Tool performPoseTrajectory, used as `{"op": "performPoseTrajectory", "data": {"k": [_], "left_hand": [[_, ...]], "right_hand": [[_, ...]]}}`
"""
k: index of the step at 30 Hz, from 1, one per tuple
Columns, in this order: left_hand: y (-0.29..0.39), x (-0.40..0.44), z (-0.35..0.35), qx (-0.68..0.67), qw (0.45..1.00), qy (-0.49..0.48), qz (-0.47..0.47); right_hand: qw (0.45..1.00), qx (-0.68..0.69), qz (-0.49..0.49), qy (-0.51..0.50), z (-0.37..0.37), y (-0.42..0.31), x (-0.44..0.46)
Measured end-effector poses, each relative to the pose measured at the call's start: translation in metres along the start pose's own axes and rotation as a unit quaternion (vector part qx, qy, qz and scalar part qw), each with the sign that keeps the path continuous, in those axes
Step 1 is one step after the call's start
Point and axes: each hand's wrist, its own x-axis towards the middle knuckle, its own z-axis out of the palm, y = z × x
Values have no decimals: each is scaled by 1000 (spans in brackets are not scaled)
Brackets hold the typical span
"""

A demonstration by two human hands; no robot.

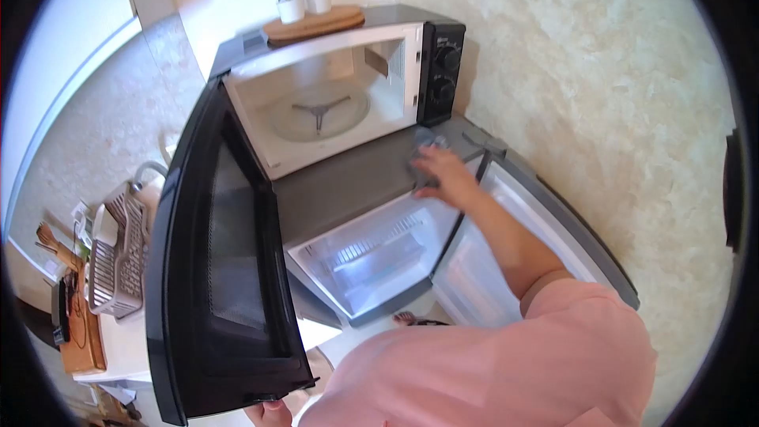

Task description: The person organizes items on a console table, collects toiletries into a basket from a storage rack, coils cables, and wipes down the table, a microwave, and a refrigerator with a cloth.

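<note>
My right hand [449, 180] is on the grey top of the fridge [340, 190], fingers bent over a bunched grey-blue cloth [428, 139]. The cloth lies just below the microwave's control panel [443, 75] and is partly hidden by the fingers. At the bottom of the view my left hand [271, 413] grips the lower edge of the black microwave door [237, 253], which is swung wide. Inside the microwave [253, 122] a glass turntable [288, 122] lies over a three-armed support. Below, the upper fridge compartment [371, 261] stands open with its door [545, 213] swung to the right.
Two potted plants [304, 4] stand on a wooden board [312, 25] atop the microwave. To the left, a counter [126, 348] holds a dish rack [118, 269] and a wooden block [83, 332]. A marbled wall [601, 71] rises on the right.
</note>
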Motion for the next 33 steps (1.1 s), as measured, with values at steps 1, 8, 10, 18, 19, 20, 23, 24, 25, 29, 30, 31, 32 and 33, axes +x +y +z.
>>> {"op": "performPoseTrajectory", "data": {"k": [1,8,10,18,19,20,23,24,25,29,30,31,32,33], "left_hand": [[8,5,10,-2,1000,-3,14],[101,48,77,86,993,-79,15],[128,64,88,154,984,-75,45],[261,114,130,437,876,-48,198],[275,119,138,471,855,-52,214],[290,125,147,501,833,-55,228],[319,148,179,593,760,-92,252],[327,158,195,620,737,-112,246],[330,172,213,656,705,-135,233],[321,242,287,754,593,-236,151],[313,258,303,757,592,-231,152],[303,272,322,777,585,-206,108],[295,287,341,794,577,-180,63],[290,302,361,788,588,-178,36]], "right_hand": [[999,28,-38,13,6,-22,6],[935,239,-239,-111,0,-126,74],[907,282,-245,-197,-74,-116,109],[982,132,-135,-2,-241,49,233],[988,88,-102,-78,-235,64,245],[968,77,-70,-227,-224,73,258],[944,108,-134,-283,-198,82,284],[939,89,-132,-306,-197,79,293],[938,92,-135,-306,-190,85,306],[919,55,-192,-340,-160,119,365],[914,45,-196,-352,-154,125,378],[909,37,-201,-362,-149,132,389],[910,37,-207,-358,-148,136,397],[912,11,-193,-363,-147,139,403]]}}
